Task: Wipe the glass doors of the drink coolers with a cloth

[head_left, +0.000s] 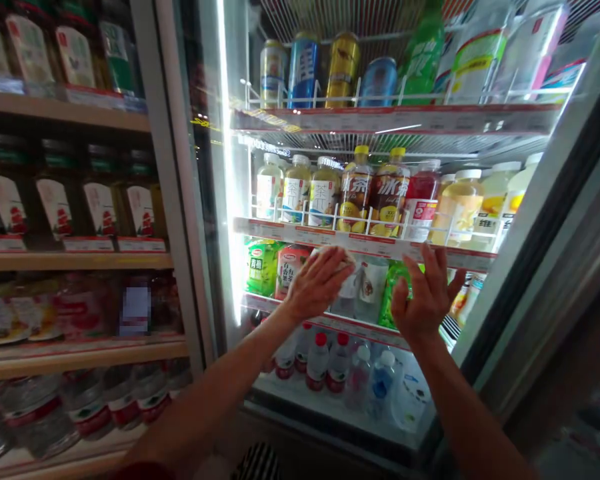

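My left hand [323, 280] is stretched toward the front of the third shelf, just below the price rail [370, 243]. A bit of pale cloth [349, 257] shows at its fingertips, mostly covered by the fingers. Whether the cloth touches the rail I cannot tell. My right hand [427, 293] is raised beside the right part of the same shelf, fingers spread and holding nothing. Behind the hands stand a green pack [261, 267], a red drink pack [291, 270], a clear bottle with a white label [373, 283] and another green pack [389, 293].
Above are tea bottles [325, 193] behind a wire guard, and higher up, cans [303, 70]. Red-capped bottles [319, 363] stand on the cooler's bottom. The cooler's door frame [540, 213] slants along the right. To the left, wooden shelves [80, 260] carry more bottles.
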`<state>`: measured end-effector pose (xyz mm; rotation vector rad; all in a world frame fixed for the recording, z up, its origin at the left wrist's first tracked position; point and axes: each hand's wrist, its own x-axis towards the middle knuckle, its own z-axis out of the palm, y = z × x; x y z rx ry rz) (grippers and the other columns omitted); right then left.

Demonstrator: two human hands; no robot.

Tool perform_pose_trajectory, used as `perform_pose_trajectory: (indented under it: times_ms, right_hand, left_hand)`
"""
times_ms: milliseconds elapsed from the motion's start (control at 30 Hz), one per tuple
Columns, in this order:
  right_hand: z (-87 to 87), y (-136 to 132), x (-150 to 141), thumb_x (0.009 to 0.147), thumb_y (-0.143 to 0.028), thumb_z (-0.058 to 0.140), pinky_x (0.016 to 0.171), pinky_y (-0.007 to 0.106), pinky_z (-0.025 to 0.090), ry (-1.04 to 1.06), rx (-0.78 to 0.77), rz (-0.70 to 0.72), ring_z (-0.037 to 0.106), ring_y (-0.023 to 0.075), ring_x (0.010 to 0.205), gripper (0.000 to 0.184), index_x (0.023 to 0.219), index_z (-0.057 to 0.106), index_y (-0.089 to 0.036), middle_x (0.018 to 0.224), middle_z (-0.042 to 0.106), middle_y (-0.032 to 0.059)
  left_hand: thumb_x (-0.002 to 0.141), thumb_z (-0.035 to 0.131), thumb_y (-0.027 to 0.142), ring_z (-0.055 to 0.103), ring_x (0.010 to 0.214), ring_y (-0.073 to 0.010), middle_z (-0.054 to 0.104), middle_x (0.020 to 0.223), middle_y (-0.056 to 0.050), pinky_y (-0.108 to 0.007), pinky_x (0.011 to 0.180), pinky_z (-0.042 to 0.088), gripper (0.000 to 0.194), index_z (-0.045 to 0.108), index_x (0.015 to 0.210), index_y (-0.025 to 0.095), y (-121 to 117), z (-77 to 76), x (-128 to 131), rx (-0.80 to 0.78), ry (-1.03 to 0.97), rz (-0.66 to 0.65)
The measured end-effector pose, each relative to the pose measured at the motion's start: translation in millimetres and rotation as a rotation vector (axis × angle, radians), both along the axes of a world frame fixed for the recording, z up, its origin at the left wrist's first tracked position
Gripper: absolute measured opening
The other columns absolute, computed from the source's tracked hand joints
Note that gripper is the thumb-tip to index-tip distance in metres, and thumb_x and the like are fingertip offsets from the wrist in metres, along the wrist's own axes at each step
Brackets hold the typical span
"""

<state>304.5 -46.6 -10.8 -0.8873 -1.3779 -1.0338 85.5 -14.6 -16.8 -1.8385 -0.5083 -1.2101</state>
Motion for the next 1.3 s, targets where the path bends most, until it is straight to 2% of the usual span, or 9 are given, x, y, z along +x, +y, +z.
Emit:
perform_pose_trajectory:
  times_ms: [133,200,400,500,633,833,1000,1100,1300]
  right_hand:
    - [0.3,-3,0,0.08,-0.017,0.044,0.107,0.055,0.016,0.006,-0.006,0.013,0.038,0.0266,0.128,0.04,0.118,0.052,-0.024,0.136,0.045,0.0069]
    - [0.5,-3,-1,0.079,-0.016,0.044,0.107,0.055,0.016,0.018,0.0,0.007,0.038,0.0268,0.129,0.041,0.119,0.052,-0.024,0.137,0.044,0.0065]
    - [-1.6,-3,0,0.079,-0.017,0.045,0.108,0.053,0.015,0.002,-0.002,0.003,0.037,0.0261,0.129,0.039,0.117,0.053,-0.023,0.137,0.045,0.0069]
    - [-2.9,-3,2,0.079,-0.016,0.044,0.108,0.053,0.017,-0.01,-0.016,0.002,0.037,0.0251,0.129,0.039,0.116,0.053,-0.023,0.136,0.046,0.0064]
    - [-3.3,-2,0,0.079,-0.016,0.045,0.108,0.051,0.018,0.006,0.012,-0.005,0.037,0.0242,0.129,0.035,0.112,0.055,-0.022,0.135,0.047,0.0077]
    - [-4.1,-1,2,0.08,-0.018,0.044,0.108,0.05,0.018,0.001,0.008,-0.031,0.038,0.0234,0.129,0.033,0.11,0.056,-0.021,0.133,0.049,0.0075]
    - [-4.9,-2,2,0.078,-0.015,0.044,0.109,0.049,0.018,0.005,0.005,-0.009,0.038,0.0234,0.129,0.035,0.111,0.056,-0.021,0.134,0.048,0.0066]
    - [-4.8,-2,-1,0.078,-0.015,0.044,0.109,0.05,0.017,0.018,0.017,-0.012,0.037,0.0233,0.129,0.034,0.11,0.056,-0.021,0.134,0.048,0.007]
    - [-7.0,-1,4,0.078,-0.016,0.044,0.108,0.052,0.018,-0.01,0.001,-0.023,0.037,0.0244,0.13,0.033,0.109,0.057,-0.022,0.135,0.046,0.0067]
  left_hand:
    - [0.089,0.036,0.017,0.015,0.137,-0.0207,0.024,0.146,-0.01,-0.042,0.113,0.019,0.047,0.031,0.135,0.013,19,23.2,-61,0.099,-0.572,0.08]
    - [0.089,0.034,0.018,0.011,0.138,-0.0218,0.018,0.148,-0.013,-0.045,0.113,0.016,0.048,0.027,0.137,0.01,20,24.7,-61,0.085,-0.659,0.088]
    - [0.086,0.044,0.023,0.024,0.135,-0.0211,0.038,0.14,-0.003,-0.042,0.109,0.03,0.044,0.04,0.13,0.025,1,-5.6,-6,-0.05,0.119,-0.009]
    - [0.09,0.038,0.03,0.024,0.135,-0.0213,0.04,0.139,-0.005,-0.044,0.111,0.025,0.038,0.046,0.125,0.02,9,5.5,-39,-0.091,-0.151,-0.014]
    - [0.095,0.019,0.031,0.002,0.138,-0.0256,0.016,0.148,-0.012,-0.054,0.111,0.009,0.048,0.028,0.134,0.006,17,17.5,-65,-0.04,-0.6,-0.045]
    - [0.085,0.045,0.024,0.029,0.132,-0.0159,0.045,0.134,0.001,-0.035,0.11,0.029,0.036,0.049,0.12,0.031,-2,-26.7,-15,-0.078,0.072,-0.037]
    - [0.091,0.029,0.022,0.015,0.137,-0.0199,0.021,0.146,-0.012,-0.045,0.113,0.017,0.048,0.021,0.139,0.017,8,-21.2,-72,0.025,-0.496,0.113]
    - [0.091,0.025,0.018,0.003,0.138,-0.0235,0.006,0.149,-0.017,-0.05,0.112,0.011,0.053,0.009,0.141,0.01,9,-29.3,-73,0.008,-0.611,0.13]
    - [0.084,0.046,0.025,0.029,0.133,-0.0191,0.038,0.14,-0.004,-0.037,0.109,0.028,0.05,0.036,0.133,0.027,-7,-73.6,-16,-0.065,0.146,0.036]
